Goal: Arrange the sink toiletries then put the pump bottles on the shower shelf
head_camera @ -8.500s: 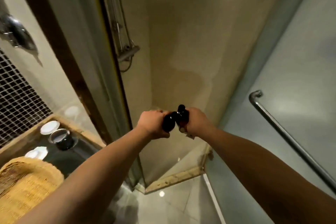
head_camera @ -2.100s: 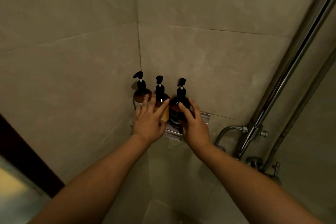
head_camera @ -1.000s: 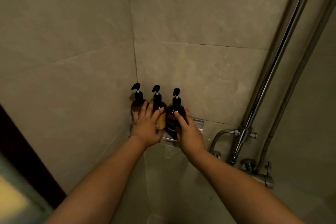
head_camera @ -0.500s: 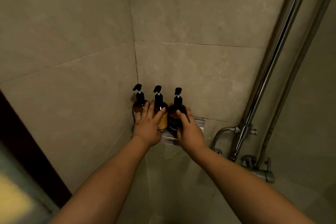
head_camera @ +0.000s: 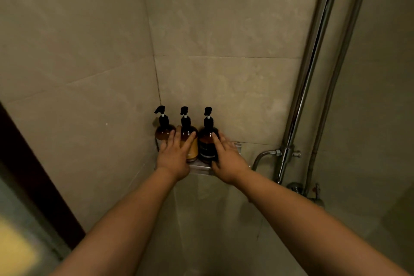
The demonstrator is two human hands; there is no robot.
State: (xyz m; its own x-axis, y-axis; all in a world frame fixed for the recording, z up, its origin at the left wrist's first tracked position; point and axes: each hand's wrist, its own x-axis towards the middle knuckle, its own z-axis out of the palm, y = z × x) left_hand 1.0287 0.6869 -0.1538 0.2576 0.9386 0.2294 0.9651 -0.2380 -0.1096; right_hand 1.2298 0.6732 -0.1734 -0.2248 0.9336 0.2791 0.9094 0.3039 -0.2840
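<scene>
Three pump bottles stand upright in a row on the shower shelf (head_camera: 202, 169), a small metal corner shelf fixed where two tiled walls (head_camera: 224, 96) meet. The left bottle (head_camera: 164, 131) sits deepest in the corner, the middle bottle (head_camera: 190, 141) carries a yellow label, and the right bottle (head_camera: 207, 143) carries a dark label. All three have amber bodies and black pump heads, and they stand just beside one another.

The left hand (head_camera: 173, 159) lies flat with fingers (head_camera: 178, 136) extended against the fronts of the left and middle bottles; it is not clenched around either. The right hand (head_camera: 228, 161) rests with fingers extended on the right side of the right bottle, thumb low near the shelf edge; no closed grasp is visible.

The walls are large beige stone-look tiles under dim light. To the right, a chrome riser rail (head_camera: 307, 78) runs vertically, with a flexible hose (head_camera: 261, 157) and a mixer valve (head_camera: 313, 195) below it. A dark door frame (head_camera: 33, 170) crosses the lower left.
</scene>
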